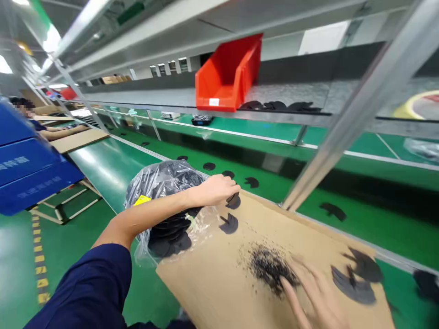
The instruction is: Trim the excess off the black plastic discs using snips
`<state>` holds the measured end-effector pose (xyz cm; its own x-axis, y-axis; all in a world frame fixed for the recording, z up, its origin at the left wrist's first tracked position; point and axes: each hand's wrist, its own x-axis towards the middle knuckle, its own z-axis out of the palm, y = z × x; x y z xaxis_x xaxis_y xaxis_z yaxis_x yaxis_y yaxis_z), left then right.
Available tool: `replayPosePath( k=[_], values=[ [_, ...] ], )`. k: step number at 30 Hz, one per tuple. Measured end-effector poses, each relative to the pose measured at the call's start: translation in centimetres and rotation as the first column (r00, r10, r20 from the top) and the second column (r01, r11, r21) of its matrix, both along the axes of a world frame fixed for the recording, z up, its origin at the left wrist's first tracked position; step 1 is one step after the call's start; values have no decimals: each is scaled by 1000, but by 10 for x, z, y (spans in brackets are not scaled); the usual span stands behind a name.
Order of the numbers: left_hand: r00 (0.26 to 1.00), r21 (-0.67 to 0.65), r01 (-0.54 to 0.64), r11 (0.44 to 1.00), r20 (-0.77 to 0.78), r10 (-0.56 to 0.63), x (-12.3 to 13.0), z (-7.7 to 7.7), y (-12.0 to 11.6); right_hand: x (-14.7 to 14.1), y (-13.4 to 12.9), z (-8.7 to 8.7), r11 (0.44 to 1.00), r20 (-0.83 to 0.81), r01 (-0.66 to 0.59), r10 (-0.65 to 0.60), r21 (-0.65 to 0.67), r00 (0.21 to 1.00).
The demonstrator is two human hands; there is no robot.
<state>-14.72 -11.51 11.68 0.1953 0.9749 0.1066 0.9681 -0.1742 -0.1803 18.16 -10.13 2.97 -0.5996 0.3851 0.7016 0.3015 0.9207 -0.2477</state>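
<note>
**Left hand and right hand over black fan-shaped pieces on a cardboard sheet**

The sheet lies slantwise on a green conveyor belt, its long axis running from near the left hand down toward the lower right, where it leaves the view. Its far edge runs the same way, just beside a metal upright. The pieces are notched, and they point in different directions. Two lie near the left hand, and two larger ones, overlapping or nearly so, lie at the right end. A heap of black crumbs sits mid-sheet.

The right hand is blurred, its fingers spread and open on the crumbs, with no hold on anything that shows. The left hand, fingers curled, is at the sheet's top corner against a piece; whether it grips that piece cannot be told.

Under the left forearm, a clear plastic bag with a yellow label holds stacked black pieces. Loose pieces lie on the belt beyond the sheet. A red bin stands on the shelf above, and blue crates are at far left.
</note>
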Motion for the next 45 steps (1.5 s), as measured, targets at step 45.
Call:
replayPosePath(
  k=[45],
  values=[
    [974, 311, 194, 930, -175, -144, 118, -24, -20, -75, -82, 39, 995, -18, -74, 76, 64, 997]
  ],
)
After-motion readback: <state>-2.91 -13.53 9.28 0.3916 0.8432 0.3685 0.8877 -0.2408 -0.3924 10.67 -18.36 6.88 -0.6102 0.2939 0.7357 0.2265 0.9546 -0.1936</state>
